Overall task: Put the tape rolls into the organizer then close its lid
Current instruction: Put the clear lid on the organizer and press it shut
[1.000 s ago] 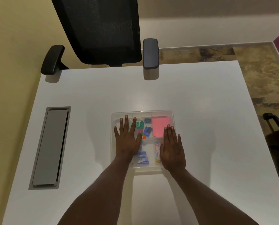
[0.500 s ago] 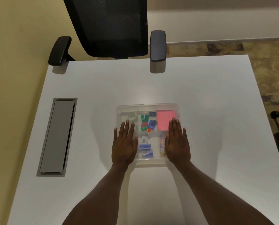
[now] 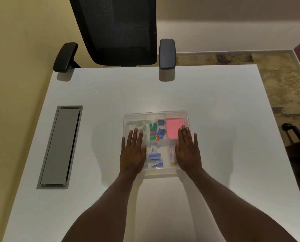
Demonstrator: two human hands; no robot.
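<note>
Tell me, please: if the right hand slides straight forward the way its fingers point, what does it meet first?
The right hand lies flat on the clear organizer lid. Its fingers point away, over the pink pad under the lid. Sliding on, it would likely reach only the lid's far edge, then bare table.

Our left hand (image 3: pixel 132 153) and right hand (image 3: pixel 187 151) lie flat, palms down, fingers extended and slightly spread, pointing away from us. Both bare forearms reach forward, converging toward the hands.
</note>
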